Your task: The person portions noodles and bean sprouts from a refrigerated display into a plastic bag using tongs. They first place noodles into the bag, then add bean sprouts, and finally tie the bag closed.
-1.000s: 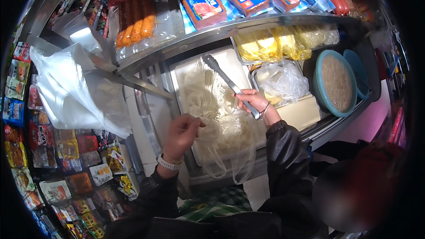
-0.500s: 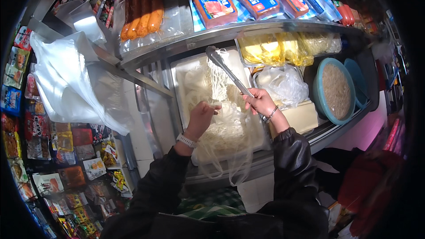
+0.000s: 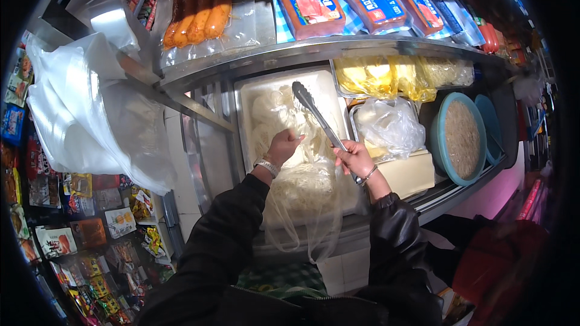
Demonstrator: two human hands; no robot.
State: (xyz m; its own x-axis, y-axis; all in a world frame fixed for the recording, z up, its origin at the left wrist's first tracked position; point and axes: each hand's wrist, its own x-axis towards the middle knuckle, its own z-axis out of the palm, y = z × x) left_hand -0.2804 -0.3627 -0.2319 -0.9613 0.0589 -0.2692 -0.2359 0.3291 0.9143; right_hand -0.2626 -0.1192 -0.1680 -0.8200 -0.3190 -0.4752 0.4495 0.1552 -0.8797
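My right hand [image 3: 356, 160] grips a pair of metal tongs [image 3: 320, 118] by the handle end, their dark tips pointing away over a white tray [image 3: 240, 99]. Nothing hangs from the tips. Pale noodles [image 3: 266, 111] lie in the far part of the tray. Across its near part sits a clear plastic bag [image 3: 305, 190] with noodles inside, its loose handles drooping over the front edge. My left hand [image 3: 283, 150] is closed in a pinch at the bag's far edge; the thin film between the fingers barely shows.
Right of the tray are a knotted clear bag [image 3: 393, 127], stacked pale sheets [image 3: 405, 175] and a tilted blue basin [image 3: 462, 139] of shredded food. A metal shelf [image 3: 290, 48] with packed sausages [image 3: 202, 12] crosses the far side. White plastic bags [image 3: 78, 102] hang at left.
The noodle strands that hung from the tongs are gone from the tips. My left hand has moved slightly right and away from me. The whole view has shifted a little.
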